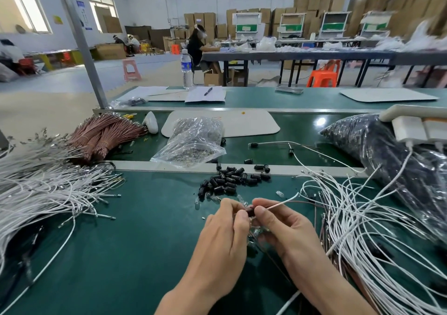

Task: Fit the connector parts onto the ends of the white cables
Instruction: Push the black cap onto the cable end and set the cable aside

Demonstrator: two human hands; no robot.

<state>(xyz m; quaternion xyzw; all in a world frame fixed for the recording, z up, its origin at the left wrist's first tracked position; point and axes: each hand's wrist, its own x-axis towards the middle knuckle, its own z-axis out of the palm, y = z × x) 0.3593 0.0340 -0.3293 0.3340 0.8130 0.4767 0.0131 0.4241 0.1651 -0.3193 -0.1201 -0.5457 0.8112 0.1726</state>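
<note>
My left hand [226,230] and my right hand [280,225] meet over the green bench, fingertips together. Between them sits a small black connector part [250,211], pinched by my left fingers. My right thumb and forefinger pinch a white cable [283,201] that runs up and right from the connector. A brown wire [312,203] trails off to the right beside it. Several loose black connector parts [229,180] lie in a pile just beyond my hands. Small clear bulbs [280,193] lie scattered near them; some show under my palms.
A large bundle of white cables [43,191] lies at left and a tangled heap [362,220] at right. Behind are brown wire bundles [104,135], a clear bag of parts [193,140], a dark bag [387,150] and a metal rail [169,166].
</note>
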